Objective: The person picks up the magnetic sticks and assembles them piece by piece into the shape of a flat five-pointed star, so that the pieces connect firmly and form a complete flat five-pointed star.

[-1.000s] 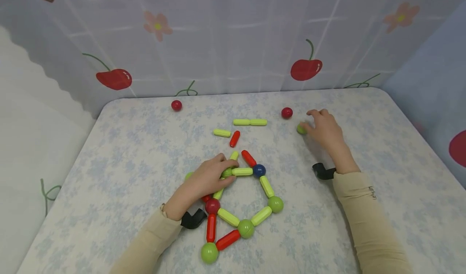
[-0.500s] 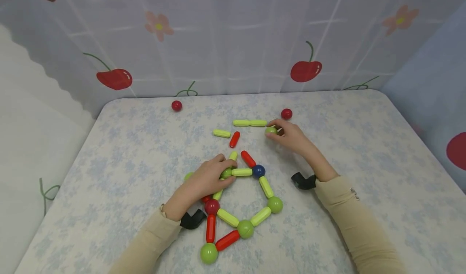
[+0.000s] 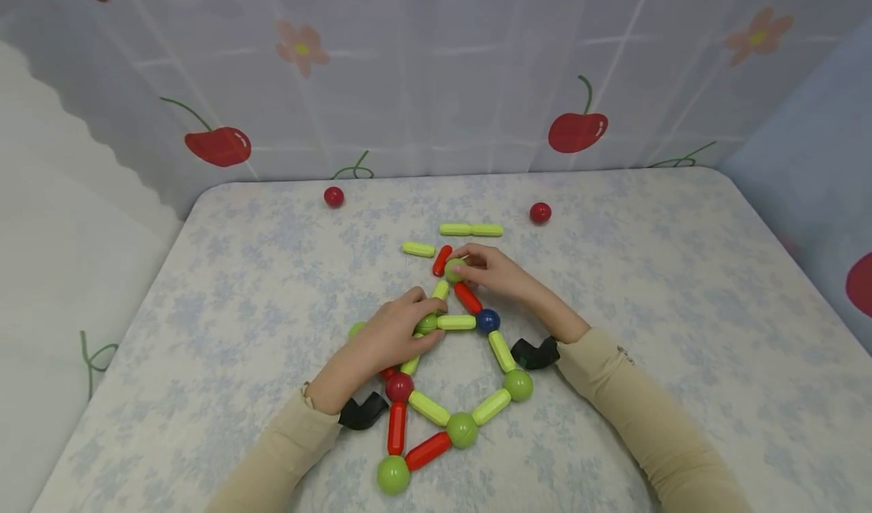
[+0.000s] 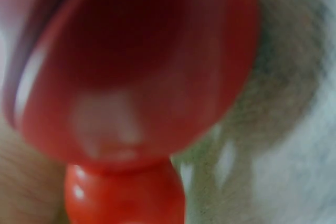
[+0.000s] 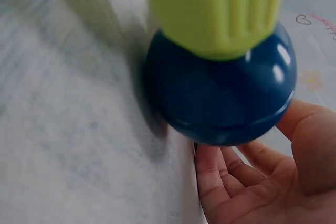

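the left hand partly hides a green ball, the right sleeve cut off below

From my head view I have a wide lane down the right side of the table, up to the right sleeve. The middle is tight — the left hand covers the left side of the rod-and-ball ring, the right hand and its green ball fill the top, with a loose red rod just beside. I could drop fingers into the ring only from above. A black wrist camera crowds its right flank.
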Demonstrator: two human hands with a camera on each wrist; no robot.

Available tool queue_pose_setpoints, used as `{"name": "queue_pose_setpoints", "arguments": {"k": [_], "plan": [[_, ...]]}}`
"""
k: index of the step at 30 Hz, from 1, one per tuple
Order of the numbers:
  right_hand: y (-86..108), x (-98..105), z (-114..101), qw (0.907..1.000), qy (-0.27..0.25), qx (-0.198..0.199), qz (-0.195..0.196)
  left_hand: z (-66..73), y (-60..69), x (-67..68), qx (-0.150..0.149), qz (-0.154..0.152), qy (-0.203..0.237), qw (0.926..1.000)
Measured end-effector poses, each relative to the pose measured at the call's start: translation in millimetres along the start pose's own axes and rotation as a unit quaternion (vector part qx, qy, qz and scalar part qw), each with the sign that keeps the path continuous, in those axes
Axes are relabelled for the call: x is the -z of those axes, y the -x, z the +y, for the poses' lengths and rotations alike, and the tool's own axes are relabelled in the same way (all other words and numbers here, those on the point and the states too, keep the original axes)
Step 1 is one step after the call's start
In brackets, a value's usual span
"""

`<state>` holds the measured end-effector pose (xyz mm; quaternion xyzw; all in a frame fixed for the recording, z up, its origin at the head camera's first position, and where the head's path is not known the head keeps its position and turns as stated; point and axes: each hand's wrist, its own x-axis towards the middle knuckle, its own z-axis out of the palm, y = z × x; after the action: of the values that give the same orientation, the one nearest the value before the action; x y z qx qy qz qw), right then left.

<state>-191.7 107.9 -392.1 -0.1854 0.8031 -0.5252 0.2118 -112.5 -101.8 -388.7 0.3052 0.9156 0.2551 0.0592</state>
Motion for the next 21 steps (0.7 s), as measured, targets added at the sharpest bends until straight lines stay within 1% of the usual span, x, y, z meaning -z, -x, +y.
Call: {"name": "queue_pose_setpoints", "arguments": {"k": [6, 11, 15, 17, 18, 21], "plan": [[-3.2, -1.5, 1.2, 0.9998, 0.013, 0.014, -0.008, -0.9, 0.2, 0.0, 0.002, -0.001, -0.005, 1.0000], [-2.4, -1.2, 1.2, 0.9987, 0.027, 0.036, -0.022, -1.0, 1.0, 0.0, -0.005, 0.003, 0.000, 1.0000], [-0.3, -0.5, 2.6, 0.9955, 0.056, 0.061, -0.047, -0.6, 1.6, 0.3, -0.009, 0.006, 0.001, 0.9999], [0.2, -0.8, 3.3, 0.9936, 0.071, 0.069, -0.053, -0.5, 1.8, 0.5, -0.011, 0.008, 0.001, 0.9999], [0.3, -0.9, 3.4, 0.9930, 0.077, 0.072, -0.053, -0.6, 1.8, 0.4, -0.012, 0.009, 0.000, 0.9999], [0.6, -1.4, 2.9, 0.9933, 0.086, 0.066, -0.041, -1.0, 2.0, 0.5, -0.017, 0.012, 0.000, 0.9998]]}}
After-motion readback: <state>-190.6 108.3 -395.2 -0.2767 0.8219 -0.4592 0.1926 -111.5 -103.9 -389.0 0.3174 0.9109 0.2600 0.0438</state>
